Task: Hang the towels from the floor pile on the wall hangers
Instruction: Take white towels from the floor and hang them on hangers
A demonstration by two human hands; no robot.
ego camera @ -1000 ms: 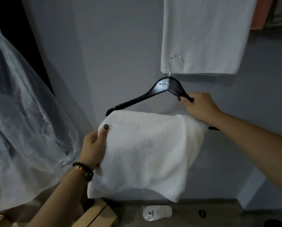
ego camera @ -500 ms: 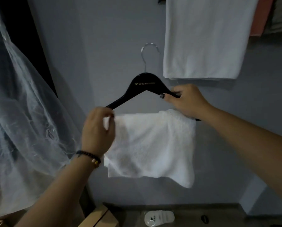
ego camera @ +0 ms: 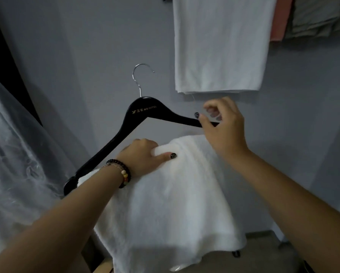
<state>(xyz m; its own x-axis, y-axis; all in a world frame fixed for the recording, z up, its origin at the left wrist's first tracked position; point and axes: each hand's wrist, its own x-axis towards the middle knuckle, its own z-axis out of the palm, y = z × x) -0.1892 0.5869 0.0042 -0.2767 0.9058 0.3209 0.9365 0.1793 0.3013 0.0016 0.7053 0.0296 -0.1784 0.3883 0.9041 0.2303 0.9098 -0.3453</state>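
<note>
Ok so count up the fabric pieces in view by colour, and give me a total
White: 2, the held towel draped on the black hanger and the hung towel on the wall
Pink: 1, the pink cloth
Grey-green: 1, the grey-green cloth
Total: 4

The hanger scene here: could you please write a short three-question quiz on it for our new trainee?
1. True or false: the hanger already hangs from a wall hook.
2. What does the right hand grip?
A. the hanger's arm
B. the hanging white towel
C. the plastic sheet
3. Fill in: the left hand pinches the ____ draped on the hanger.

Key
1. False: its metal hook is free in the air, in front of the wall.
2. A.
3. Towel.
</note>
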